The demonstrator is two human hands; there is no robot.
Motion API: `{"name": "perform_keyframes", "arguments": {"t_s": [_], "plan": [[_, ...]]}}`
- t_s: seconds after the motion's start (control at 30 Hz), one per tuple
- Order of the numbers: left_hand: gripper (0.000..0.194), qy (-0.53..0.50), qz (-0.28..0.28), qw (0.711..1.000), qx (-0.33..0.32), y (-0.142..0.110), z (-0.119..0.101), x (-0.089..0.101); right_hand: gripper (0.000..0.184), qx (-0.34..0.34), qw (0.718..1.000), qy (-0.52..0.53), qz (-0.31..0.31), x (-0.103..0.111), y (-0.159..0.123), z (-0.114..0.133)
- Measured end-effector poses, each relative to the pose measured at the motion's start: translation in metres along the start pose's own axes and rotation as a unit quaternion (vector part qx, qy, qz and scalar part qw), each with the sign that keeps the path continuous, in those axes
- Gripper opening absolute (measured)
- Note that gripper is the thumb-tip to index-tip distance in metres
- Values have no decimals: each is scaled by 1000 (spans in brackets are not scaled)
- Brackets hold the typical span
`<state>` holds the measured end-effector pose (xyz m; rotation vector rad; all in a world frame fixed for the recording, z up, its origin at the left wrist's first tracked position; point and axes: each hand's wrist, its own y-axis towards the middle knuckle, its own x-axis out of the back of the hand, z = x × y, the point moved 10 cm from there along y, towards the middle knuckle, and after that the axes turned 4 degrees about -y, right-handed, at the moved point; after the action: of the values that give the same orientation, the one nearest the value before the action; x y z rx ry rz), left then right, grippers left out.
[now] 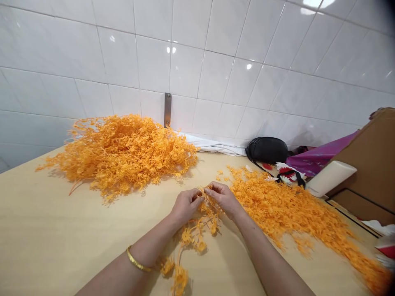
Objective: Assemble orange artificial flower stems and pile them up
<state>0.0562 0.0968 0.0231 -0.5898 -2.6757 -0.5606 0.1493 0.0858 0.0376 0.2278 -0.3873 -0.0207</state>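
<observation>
Between my two hands is an orange artificial flower stem (186, 236), its blossoms trailing down toward the front of the table. My left hand (187, 204) pinches the upper part of this stem, thumb and fingers together. Close beside it, my right hand (222, 198) is closed on the same sprig, fingertips almost meeting the left ones. The exact grip points are partly hidden by the fingers. Just right of my right hand spreads a pile of loose orange plastic flowers (284, 205). Farther back on the left lies a big heap of orange flower stems (129, 152).
A white tiled wall (185, 74) with a metal bracket (167, 109) borders the table (61, 222). Along the back right are a black pouch (268, 150), purple cloth (321, 157), a white cylinder (331, 179) and a cardboard box (370, 160). Red and white flowers (285, 170) lie near the pouch.
</observation>
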Motion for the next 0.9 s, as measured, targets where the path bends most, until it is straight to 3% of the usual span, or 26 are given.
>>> {"name": "perform_keyframes", "arguments": {"t_s": [0.1,0.17,0.2,0.23,0.33,0.43,0.53,0.6,0.67,0.77,0.83,0.9], "plan": [[20,33,7,999,-12,0,-3,-2,25,-5,988,-11,-155,31,4,-11],[20,72,16,997,-19,-2,-5,-4,26,-43,954,7,-297,75,-2,-21],[19,90,18,996,-21,-3,-6,-4,25,-67,924,24,-375,102,-11,-26],[19,101,15,995,-20,-4,-6,-4,26,-80,906,30,-415,126,-16,-26],[20,89,-17,996,0,-6,-3,3,24,-48,887,-70,-454,194,-31,-2],[21,51,-37,998,11,-4,0,7,16,-92,854,-335,-388,226,-44,11],[18,31,-35,999,3,-4,-3,6,15,-162,771,-536,-302,221,-58,2],[17,36,-38,999,-7,-5,-5,7,18,-153,749,-582,-278,202,-63,2],[15,54,-48,997,-24,-7,-9,9,24,-97,784,-551,-270,175,-61,10],[14,87,-69,992,-64,-10,-18,14,32,-37,889,-395,-228,132,-47,19],[17,98,-70,988,-93,-12,-24,13,38,-56,950,-254,-170,102,-32,14],[21,103,-61,986,-115,-13,-29,11,40,-101,982,-121,-104,70,-19,4]]}}
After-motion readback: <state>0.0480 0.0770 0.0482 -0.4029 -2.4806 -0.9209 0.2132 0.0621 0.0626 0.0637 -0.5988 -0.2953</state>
